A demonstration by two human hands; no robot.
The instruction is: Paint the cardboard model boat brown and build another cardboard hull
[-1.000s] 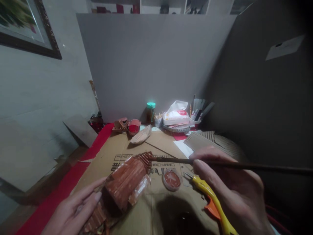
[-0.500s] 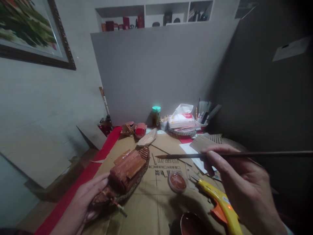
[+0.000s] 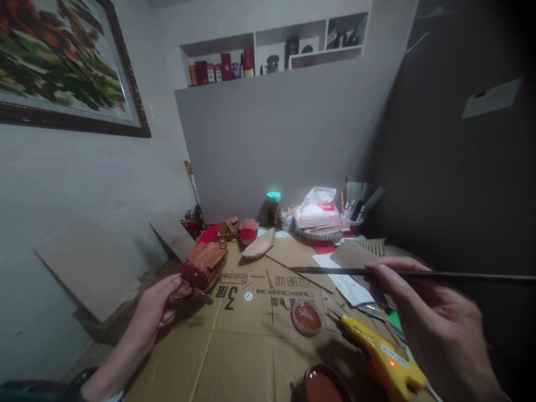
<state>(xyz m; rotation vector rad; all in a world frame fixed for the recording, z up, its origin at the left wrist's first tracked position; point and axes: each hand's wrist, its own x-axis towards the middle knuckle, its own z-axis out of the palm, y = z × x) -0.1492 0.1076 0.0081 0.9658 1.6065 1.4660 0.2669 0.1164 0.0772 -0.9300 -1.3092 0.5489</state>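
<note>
My left hand (image 3: 157, 306) is closed on the near end of a red-brown painted cardboard model boat (image 3: 204, 266), which it holds out low over the left edge of the flattened cardboard sheet (image 3: 251, 346). My right hand (image 3: 427, 321) pinches a long thin dark paintbrush (image 3: 402, 274) that lies level, its tip pointing left above the sheet. A small round lid of red-brown paint (image 3: 307, 317) sits on the cardboard below the brush tip. A darker bowl of paint (image 3: 326, 385) stands at the near edge.
A yellow glue gun (image 3: 383, 360) lies by my right hand. At the back stand an unpainted boat hull (image 3: 259, 245), small painted models (image 3: 240, 230), a green-lidded jar (image 3: 273, 206), a tissue pack (image 3: 317, 212) and a cup of tools (image 3: 355, 206). Corrugated card (image 3: 355, 254) lies to the right.
My left hand has carried the model boat away from me and to the left, from close in front to the sheet's left edge. The brush has lifted off the boat and stays level.
</note>
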